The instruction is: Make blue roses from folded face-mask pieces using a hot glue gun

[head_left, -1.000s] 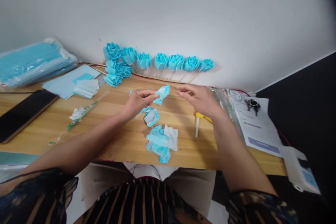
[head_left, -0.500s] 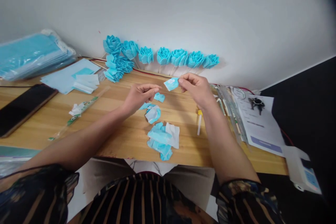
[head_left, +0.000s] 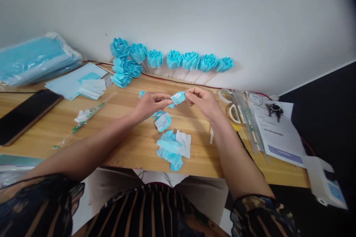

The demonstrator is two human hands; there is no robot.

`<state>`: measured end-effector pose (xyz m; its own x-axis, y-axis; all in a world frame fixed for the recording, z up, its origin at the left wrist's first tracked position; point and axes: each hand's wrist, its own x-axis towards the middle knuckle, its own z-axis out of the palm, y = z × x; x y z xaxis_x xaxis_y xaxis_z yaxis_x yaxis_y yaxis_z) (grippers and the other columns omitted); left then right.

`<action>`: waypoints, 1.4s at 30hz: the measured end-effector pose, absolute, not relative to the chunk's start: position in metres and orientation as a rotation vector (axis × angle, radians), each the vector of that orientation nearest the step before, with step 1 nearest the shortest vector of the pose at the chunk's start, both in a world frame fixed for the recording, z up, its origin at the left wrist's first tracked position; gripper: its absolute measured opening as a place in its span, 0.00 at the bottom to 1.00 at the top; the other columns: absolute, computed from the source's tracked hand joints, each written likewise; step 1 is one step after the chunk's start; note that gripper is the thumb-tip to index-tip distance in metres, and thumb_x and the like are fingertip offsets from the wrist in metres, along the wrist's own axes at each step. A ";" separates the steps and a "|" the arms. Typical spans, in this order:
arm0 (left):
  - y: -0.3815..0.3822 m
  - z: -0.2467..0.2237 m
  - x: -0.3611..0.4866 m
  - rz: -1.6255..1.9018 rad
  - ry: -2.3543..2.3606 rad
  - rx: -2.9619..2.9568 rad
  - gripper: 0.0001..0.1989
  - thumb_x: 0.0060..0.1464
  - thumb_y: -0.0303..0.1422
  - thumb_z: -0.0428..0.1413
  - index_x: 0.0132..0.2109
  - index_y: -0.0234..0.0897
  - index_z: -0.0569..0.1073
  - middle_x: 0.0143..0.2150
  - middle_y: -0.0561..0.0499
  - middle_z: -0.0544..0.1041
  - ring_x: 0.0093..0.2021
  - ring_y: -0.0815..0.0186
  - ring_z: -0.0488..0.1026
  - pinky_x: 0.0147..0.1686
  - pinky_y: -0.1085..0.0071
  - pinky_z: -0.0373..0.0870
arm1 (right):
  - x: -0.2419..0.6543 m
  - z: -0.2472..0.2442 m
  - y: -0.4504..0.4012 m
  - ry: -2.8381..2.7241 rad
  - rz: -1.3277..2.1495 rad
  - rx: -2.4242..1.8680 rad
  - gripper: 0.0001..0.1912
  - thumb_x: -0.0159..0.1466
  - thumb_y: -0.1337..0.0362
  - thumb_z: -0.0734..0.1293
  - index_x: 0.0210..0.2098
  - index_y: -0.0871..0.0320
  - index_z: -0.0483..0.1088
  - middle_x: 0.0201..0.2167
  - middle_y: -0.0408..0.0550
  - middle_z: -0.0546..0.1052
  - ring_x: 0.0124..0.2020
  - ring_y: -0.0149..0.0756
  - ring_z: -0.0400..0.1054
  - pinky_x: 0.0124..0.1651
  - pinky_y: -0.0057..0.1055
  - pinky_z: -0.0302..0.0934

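Note:
Above the middle of the table, a small blue petal piece (head_left: pixel 178 98) with a whitish patch is stretched between my two hands. My right hand (head_left: pixel 204 103) pinches its right end between thumb and forefinger. At its left corner, the thumb and fingertips of my left hand (head_left: pixel 152 105) are closed on it. Directly below lie more blue and white petal pieces (head_left: pixel 162 121) and a larger loose pile (head_left: pixel 174 147) near the front edge. A blue scrap just behind my left hand is partly hidden by it.
Several blue flowers on sticks (head_left: pixel 190 60) lean along the wall. A plastic pack of blue sheets (head_left: pixel 39 57), cut sheets (head_left: pixel 73 79) and a phone (head_left: pixel 29 114) lie left. Tape rolls (head_left: pixel 234 113), papers (head_left: pixel 278 137) and keys (head_left: pixel 275 110) lie right.
My right hand has come down and slightly left with the petal piece. My left hand has moved right and taken hold of the piece's other end.

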<state>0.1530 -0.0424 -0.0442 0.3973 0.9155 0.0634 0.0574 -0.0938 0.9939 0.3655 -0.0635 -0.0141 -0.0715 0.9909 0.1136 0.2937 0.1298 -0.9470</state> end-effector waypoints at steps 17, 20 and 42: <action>-0.038 -0.029 0.143 1.252 0.986 1.394 0.08 0.51 0.33 0.61 0.27 0.36 0.73 0.19 0.55 0.68 0.19 0.75 0.59 0.21 0.76 0.55 | 0.472 -0.020 -0.125 -2.174 0.039 -2.021 0.29 0.63 0.69 0.58 0.64 0.63 0.64 0.54 0.62 0.77 0.54 0.53 0.72 0.54 0.48 0.65; -0.030 -0.025 0.136 1.358 1.013 1.379 0.07 0.52 0.32 0.60 0.27 0.36 0.73 0.19 0.56 0.68 0.20 0.74 0.60 0.22 0.76 0.57 | 0.487 -0.036 -0.135 -2.365 -0.029 -2.127 0.35 0.61 0.71 0.60 0.67 0.70 0.57 0.59 0.69 0.71 0.60 0.56 0.67 0.57 0.47 0.63; -0.067 -0.034 0.096 0.713 0.772 0.965 0.11 0.49 0.36 0.66 0.27 0.34 0.74 0.24 0.50 0.73 0.26 0.69 0.70 0.34 0.69 0.73 | 0.432 -0.044 -0.096 -1.335 1.135 -1.392 0.21 0.65 0.48 0.58 0.45 0.56 0.72 0.41 0.56 0.80 0.42 0.46 0.77 0.38 0.41 0.74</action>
